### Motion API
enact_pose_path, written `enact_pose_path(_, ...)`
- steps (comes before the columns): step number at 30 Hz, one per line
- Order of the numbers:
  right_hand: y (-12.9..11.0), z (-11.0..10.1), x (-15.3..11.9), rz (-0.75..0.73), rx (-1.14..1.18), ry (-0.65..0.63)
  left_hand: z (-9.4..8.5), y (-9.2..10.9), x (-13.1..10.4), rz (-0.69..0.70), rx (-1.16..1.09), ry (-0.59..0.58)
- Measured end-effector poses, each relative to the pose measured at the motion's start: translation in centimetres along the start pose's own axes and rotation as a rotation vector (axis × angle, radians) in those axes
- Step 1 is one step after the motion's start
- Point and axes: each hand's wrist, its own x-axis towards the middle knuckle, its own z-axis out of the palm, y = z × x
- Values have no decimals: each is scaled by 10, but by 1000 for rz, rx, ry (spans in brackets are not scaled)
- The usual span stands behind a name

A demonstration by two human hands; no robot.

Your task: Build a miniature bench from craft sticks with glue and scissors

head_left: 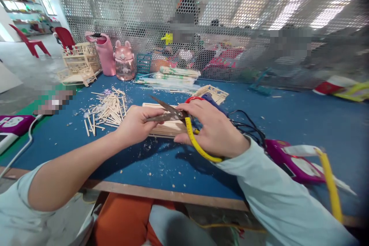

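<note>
My right hand (215, 128) is wrapped round scissors (170, 109) with one yellow handle loop and a red one partly behind the fingers. Their dark blades are spread apart and point left. Pinched closed, my left hand (137, 123) sits against the lower blade near its tip; anything between its fingers is too small or hidden to make out. Below and behind both hands lies a flat bundle of pale wooden sticks (170, 127) on the blue tabletop (138, 169). Left of my left hand is a loose pile of short wooden sticks (111, 109).
A wooden stick model (80, 63), pink bottle (105, 55) and clear pink bottle (125, 63) stand at the back left. Packaged sticks (178, 75) lie before the perforated metal screen (245, 54). A purple device (294, 161) with dark cables rests at right; another purple device (14, 125) is left.
</note>
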Motion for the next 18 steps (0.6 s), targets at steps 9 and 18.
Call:
enact_pose_path(9,-3,0,-1,-9,-17,5,1,-5,-3,224,121,78)
enact_pose_path(18,-4,-1,-3,-27,-60,21,3,-5,-5,274,150,109)
